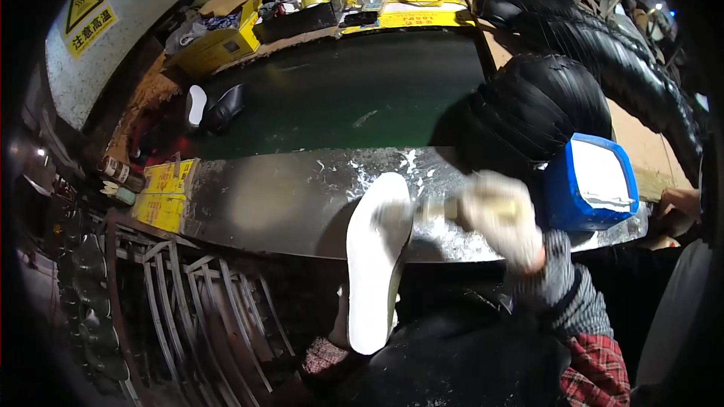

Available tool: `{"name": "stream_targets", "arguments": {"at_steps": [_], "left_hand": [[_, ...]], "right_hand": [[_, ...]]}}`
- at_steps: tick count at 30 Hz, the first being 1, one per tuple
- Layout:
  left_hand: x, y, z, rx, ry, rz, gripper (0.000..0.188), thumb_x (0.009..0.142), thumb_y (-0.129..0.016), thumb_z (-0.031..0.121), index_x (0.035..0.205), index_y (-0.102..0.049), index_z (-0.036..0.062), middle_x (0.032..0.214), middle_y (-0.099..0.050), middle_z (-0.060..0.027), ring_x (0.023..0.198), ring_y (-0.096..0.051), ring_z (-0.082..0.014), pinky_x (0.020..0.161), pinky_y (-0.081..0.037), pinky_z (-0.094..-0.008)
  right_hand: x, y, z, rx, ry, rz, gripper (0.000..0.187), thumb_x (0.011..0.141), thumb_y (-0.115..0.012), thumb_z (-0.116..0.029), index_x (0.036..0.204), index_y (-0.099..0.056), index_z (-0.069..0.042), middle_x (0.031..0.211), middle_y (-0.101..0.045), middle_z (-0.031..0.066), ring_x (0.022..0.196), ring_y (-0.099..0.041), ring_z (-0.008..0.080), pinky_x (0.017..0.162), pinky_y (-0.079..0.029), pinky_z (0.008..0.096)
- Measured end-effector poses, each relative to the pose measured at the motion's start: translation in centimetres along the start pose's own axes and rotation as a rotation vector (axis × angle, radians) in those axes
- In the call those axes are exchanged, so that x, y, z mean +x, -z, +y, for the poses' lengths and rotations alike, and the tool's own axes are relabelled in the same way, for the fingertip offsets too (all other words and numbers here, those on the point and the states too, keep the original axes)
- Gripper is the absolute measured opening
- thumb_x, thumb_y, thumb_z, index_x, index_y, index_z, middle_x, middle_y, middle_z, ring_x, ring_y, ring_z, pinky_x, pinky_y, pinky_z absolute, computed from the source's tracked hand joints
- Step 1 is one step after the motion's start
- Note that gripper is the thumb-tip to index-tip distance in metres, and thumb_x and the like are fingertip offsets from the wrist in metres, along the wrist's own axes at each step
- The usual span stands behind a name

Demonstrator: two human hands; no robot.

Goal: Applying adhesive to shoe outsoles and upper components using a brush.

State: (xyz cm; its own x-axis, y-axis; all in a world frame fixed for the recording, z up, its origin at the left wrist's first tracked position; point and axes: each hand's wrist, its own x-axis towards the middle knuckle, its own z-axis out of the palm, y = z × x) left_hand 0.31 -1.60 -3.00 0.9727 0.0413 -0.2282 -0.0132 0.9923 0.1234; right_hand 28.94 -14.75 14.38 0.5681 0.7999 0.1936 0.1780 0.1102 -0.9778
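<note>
The blue tub (559,194) is the landmark here. To its left, with the smeared metal ledge (279,196) between, is the white sole (371,256), held up so that its wide end overlaps the ledge and its narrow end reaches toward the wearer. Its long axis runs from near to far, the far end tipping slightly toward the tub's side.

The right hand (498,215), gloved and blurred, is just left of the tub. Its fingers seem folded around a brush-like tool (432,209), which points left, crosswise to the sole, at the wide half's right edge; whether the tip touches, I can't tell. The left hand (340,320), farther left of the tub and nearer the wearer, is the closer one: it supports the sole's narrow half from beneath, with bits of it showing at both edges (most of that grip is hidden, so the finger placement is a guess).

The sole's face is bright white and looks smooth, with a grey patch across the wide half that may be shadow. It has rounded ends, a gently narrowed middle and a duller, darker rim along the side toward the tub. The tub itself holds something white too.
</note>
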Motion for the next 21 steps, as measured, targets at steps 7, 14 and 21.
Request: {"name": "stream_targets", "arguments": {"at_steps": [7,14,21], "left_hand": [[0.7,-2.8,-0.3,0.013,0.035,-0.275,0.089,0.09,-0.031,0.078,0.144,-0.042,0.0091,0.122,-0.061,-0.0179,0.097,-0.067,-0.0339,0.081,-0.057,-0.0482],[1.7,-9.3,0.0,0.075,0.032,0.161,0.095,0.086,-0.032,0.082,0.118,-0.056,-0.0049,0.073,-0.067,-0.0257,0.049,-0.065,-0.0386,0.034,-0.053,-0.0429],[2.1,-8.4,0.4,0.255,-0.113,-0.088,0.059,0.101,-0.037,0.056,0.136,-0.046,0.0089,0.118,-0.062,-0.0119,0.099,-0.065,-0.0247,0.083,-0.058,-0.0451]], "right_hand": [[1.0,-3.0,-2.3,-0.144,0.371,-0.477,0.024,0.09,-0.069,-0.022,0.1,-0.072,-0.001,0.082,-0.071,0.0133,0.074,-0.07,0.0231,0.07,-0.056,0.0337],[-0.8,-2.4,-2.5,0.032,-0.043,-0.374,0.024,0.093,-0.068,-0.021,0.097,-0.069,0.002,0.085,-0.072,0.0083,0.074,-0.065,0.0121,0.067,-0.053,0.027],[-7.7,0.6,-2.5,0.237,-0.141,-0.468,0.031,0.086,-0.076,-0.019,0.1,-0.067,0.007,0.104,-0.069,0.0156,0.096,-0.067,0.018,0.077,-0.057,0.0297]]}}
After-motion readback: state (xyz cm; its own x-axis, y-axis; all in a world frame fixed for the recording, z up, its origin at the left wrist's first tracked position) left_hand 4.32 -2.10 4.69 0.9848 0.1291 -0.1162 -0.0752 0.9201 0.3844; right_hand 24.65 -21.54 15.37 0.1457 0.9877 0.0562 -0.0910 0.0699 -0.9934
